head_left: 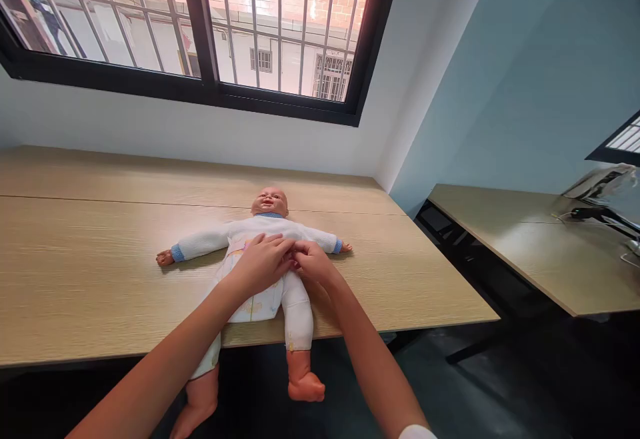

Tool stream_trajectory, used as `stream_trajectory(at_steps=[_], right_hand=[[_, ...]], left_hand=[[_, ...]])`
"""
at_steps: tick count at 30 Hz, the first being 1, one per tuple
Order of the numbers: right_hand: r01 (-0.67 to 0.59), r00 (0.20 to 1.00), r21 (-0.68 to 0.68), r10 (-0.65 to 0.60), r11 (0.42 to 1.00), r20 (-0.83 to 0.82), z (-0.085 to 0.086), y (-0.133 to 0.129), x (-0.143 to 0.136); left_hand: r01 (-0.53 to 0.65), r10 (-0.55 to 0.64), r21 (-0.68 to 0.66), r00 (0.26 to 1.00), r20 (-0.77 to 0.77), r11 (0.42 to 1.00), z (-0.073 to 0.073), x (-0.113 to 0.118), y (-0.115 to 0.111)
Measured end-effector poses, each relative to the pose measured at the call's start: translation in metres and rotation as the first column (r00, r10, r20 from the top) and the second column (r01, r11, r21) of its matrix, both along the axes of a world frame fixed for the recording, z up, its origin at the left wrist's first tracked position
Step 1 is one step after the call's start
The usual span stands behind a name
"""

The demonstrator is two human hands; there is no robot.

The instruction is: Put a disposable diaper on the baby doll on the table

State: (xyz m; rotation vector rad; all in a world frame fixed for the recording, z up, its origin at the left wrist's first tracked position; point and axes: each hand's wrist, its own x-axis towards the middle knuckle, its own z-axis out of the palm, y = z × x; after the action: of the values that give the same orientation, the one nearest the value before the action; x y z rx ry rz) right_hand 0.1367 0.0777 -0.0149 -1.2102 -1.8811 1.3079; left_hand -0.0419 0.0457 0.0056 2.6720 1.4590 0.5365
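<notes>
A baby doll (pixel 270 202) lies on its back on the wooden table, arms spread wide and legs hanging over the front edge. It wears a white long-sleeved top (pixel 205 242) with blue cuffs and collar. Around its hips is a white printed diaper (pixel 260 307). My left hand (pixel 264 260) rests across the front of the diaper, fingers bent together toward its right side in view. There my right hand (pixel 313 260) meets it, thumb and fingers pinched at the diaper's waist edge. What lies between the fingertips is mostly hidden.
The table (pixel 90 279) stands against a white wall under a barred window (pixel 280 32). Across a dark gap at right is a second table (pixel 530 246), bearing a plastic-wrapped item (pixel 603 182) and a black object with cables (pixel 600 214).
</notes>
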Motion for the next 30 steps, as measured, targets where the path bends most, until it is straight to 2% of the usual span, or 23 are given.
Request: stream_trajectory(at_steps=[4, 7, 9, 11, 14, 16, 22, 27, 30], right_hand=[[0.186, 0.981, 0.076, -0.182, 0.980, -0.062, -0.022, -0.003, 0.013], [0.296, 0.955, 0.193, -0.285, 0.936, -0.080, -0.027, -0.011, 0.016], [0.243, 0.969, 0.322, -0.214, 0.915, -0.122, -0.028, -0.019, 0.014], [0.129, 0.988, 0.420, -0.078, 0.898, -0.136, -0.029, -0.027, 0.010], [0.044, 0.988, 0.378, 0.015, 0.925, -0.152, -0.033, -0.033, 0.008], [0.041, 0.989, 0.329, 0.009, 0.944, -0.150, -0.034, -0.035, 0.011], [0.038, 0.999, 0.304, -0.033, 0.952, -0.024, -0.036, -0.042, 0.024], [0.152, 0.976, 0.279, -0.101, 0.948, -0.191, -0.042, -0.045, 0.015], [0.154, 0.973, 0.352, -0.080, 0.923, -0.214, -0.043, -0.046, -0.001]], left_hand=[[-0.123, 0.128, 0.078, 0.990, -0.065, 0.989, -0.014, -0.013, -0.018], [-0.173, 0.185, 0.111, 0.977, -0.104, 0.979, -0.022, -0.009, -0.025], [-0.190, 0.204, 0.125, 0.973, -0.107, 0.974, -0.025, -0.005, -0.027], [-0.205, 0.220, 0.139, 0.970, -0.104, 0.969, -0.027, -0.002, -0.029], [-0.229, 0.243, 0.137, 0.965, -0.098, 0.964, -0.029, 0.000, -0.030], [-0.236, 0.248, 0.120, 0.965, -0.091, 0.964, -0.030, 0.001, -0.031], [-0.240, 0.250, 0.109, 0.964, -0.093, 0.965, -0.027, 0.002, -0.035], [-0.212, 0.221, 0.085, 0.968, -0.118, 0.974, -0.026, -0.002, -0.036], [-0.176, 0.181, 0.047, 0.974, -0.140, 0.983, -0.025, -0.006, -0.037]])
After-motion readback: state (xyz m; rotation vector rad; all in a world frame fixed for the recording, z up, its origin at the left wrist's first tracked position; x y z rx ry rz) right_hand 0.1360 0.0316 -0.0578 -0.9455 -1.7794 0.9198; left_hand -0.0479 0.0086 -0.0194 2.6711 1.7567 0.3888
